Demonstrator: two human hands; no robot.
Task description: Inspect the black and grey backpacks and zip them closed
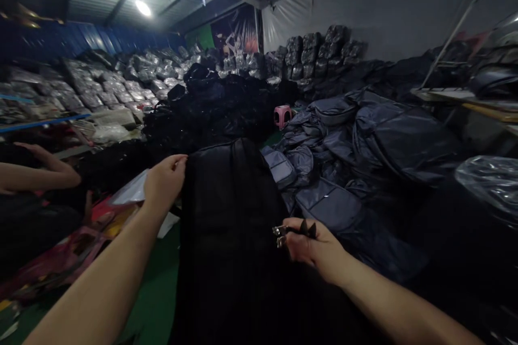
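Observation:
A black backpack (218, 205) stands upright in front of me, its lower part lost in the dark. My left hand (165, 180) pinches its upper left edge with closed fingers. Beside the bag's right side, my right hand (309, 245) is closed around zipper pulls (279, 234). Their shiny metal ends stick out toward the bag, and dark tabs show above the fingers. Whether these pulls are attached to the bag I cannot tell.
Dark grey bags (332, 205) lie heaped to the right, with a pink stool (282, 116) behind them. Black bags (218, 108) are piled ahead. Plastic-wrapped bundles (109, 83) line the back left. At the left, a co-worker's arm (40, 177) shows above the green floor (156, 285).

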